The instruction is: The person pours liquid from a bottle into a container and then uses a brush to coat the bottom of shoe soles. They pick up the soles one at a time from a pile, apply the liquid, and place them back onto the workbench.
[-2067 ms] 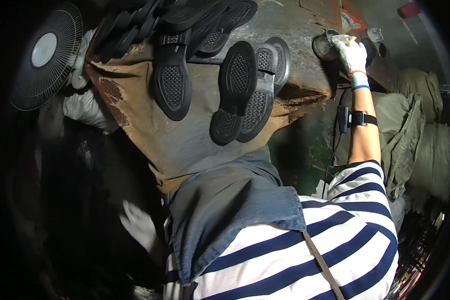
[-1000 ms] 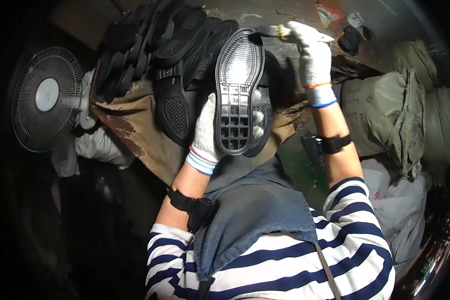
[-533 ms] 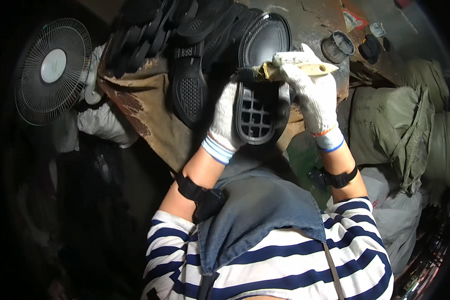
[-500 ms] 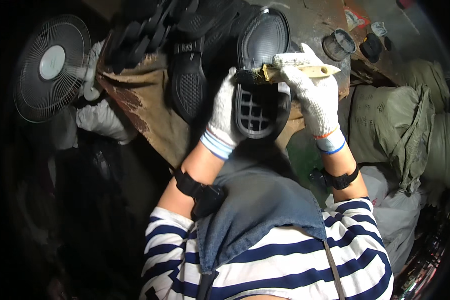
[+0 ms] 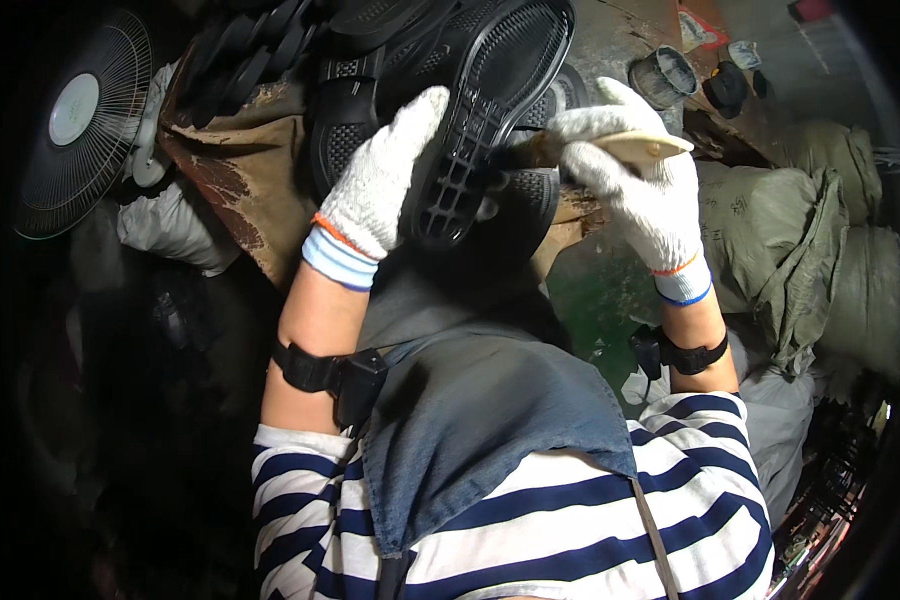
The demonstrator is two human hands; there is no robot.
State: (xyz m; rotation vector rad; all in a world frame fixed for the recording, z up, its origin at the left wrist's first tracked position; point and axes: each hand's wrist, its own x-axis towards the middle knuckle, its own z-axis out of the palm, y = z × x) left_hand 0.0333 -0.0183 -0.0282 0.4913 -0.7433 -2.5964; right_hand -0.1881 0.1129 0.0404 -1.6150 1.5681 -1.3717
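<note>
My left hand (image 5: 382, 178), in a white knit glove, grips a black shoe sole (image 5: 463, 128) by its left side, thumb up along the edge and fingers hidden behind it. The sole is tilted, its top leaning right, and open grid cells show in its lower half. In my gloved right hand (image 5: 635, 185) is a paintbrush with a pale wooden handle (image 5: 660, 147). Its dark bristles point left at the sole's right edge; whether they touch is hard to tell. Behind the held sole lies another black sole (image 5: 535, 190).
More black soles (image 5: 345, 110) are piled at the far left of the bench (image 5: 610, 35). A crusted round pot (image 5: 663, 77) stands to the right, beside a black roll (image 5: 727, 92). At far left is a fan (image 5: 75, 110); green sacks (image 5: 760, 235) are stacked at right.
The held sole has been tilted and shifted left, now showing the other sole behind it. My left hand moved left with it, while the brush has drawn right, away from across the sole.
</note>
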